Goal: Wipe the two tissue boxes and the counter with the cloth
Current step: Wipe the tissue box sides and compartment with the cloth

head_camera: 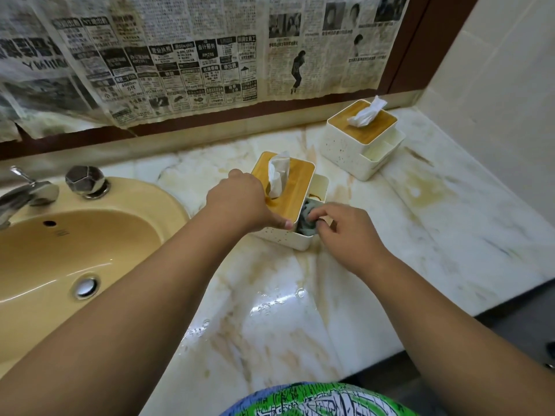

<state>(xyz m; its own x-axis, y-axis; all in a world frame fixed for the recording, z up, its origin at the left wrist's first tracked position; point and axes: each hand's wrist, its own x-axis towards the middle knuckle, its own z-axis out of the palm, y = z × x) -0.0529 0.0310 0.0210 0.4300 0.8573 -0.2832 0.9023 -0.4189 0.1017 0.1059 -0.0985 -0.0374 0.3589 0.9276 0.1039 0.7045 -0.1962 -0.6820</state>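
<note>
A cream tissue box with a wooden lid [295, 181] stands on the marble counter [300, 295] in the middle of the view. My left hand [240, 202] grips its lid and left side, thumb on the front corner. My right hand [348, 232] pinches a grey-green cloth [307, 219] pushed into the box's side compartment. A second, matching tissue box [360, 136] stands further back on the right, untouched, with a tissue sticking out of its lid.
A yellow sink [75, 250] with a chrome tap [27, 196] lies on the left. Newspaper sheets [195, 55] cover the mirror behind the counter. Water glistens on the counter near the front. Brown stains mark the marble to the right. A tiled wall [504, 85] closes the right side.
</note>
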